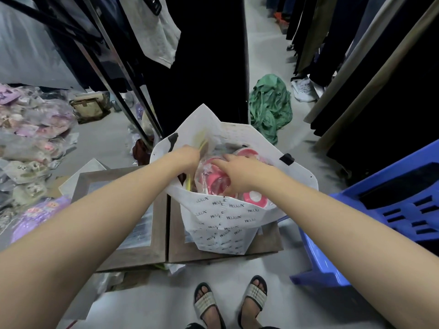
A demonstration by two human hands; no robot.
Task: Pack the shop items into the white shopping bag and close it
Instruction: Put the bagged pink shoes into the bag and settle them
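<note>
A white shopping bag (221, 217) printed with small black lettering stands open on a low grey-brown wooden stand (156, 245). Inside it lie pink and white items in clear plastic wrap (215, 180), with another pink and white one (255, 198) near the front rim. My left hand (187, 156) reaches into the bag's left side, its fingers closed on a yellow-green strip (202, 144) in clear wrapping. My right hand (237, 172) rests palm down on the pink wrapped items, fingers spread. The bag's black handle tabs (287, 159) hang loose.
A blue plastic chair (380, 214) stands close on the right. Piles of wrapped goods (31, 143) cover the floor at left. Dark clothes on racks (202, 55) hang ahead and right. A green cloth (269, 105) lies on the floor behind the bag. My sandalled feet (230, 302) are below.
</note>
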